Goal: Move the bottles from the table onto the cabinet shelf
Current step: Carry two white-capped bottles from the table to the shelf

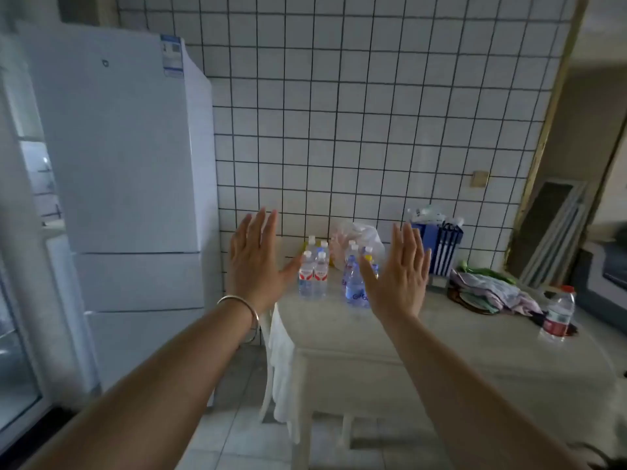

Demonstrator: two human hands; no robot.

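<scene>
Two bare forearms reach in from the near edge, the left one wearing a thin metal bangle [245, 308] at the wrist. The left hand [255, 262] and the right hand [400, 271] are both raised with backs to the camera, fingers straight and spread flat — neither holds anything. Between them, farther off, the bottles stand upright on the far left part of the table [424, 337], close to the tiled wall [373, 113]. The red-labelled bottles [314, 274] stand just right of the left thumb; the blue-labelled bottles [354, 278] stand just left of the right hand, whose thumb overlaps them in the view. Whether any finger touches a bottle cannot be told. Behind the group lies a crumpled plastic bag [359, 234]. A single red-labelled bottle [559, 313] stands apart at the table's right side, near a heap of cloth [488, 291]. A white fridge [122, 164] stands to the left of the table.
</scene>
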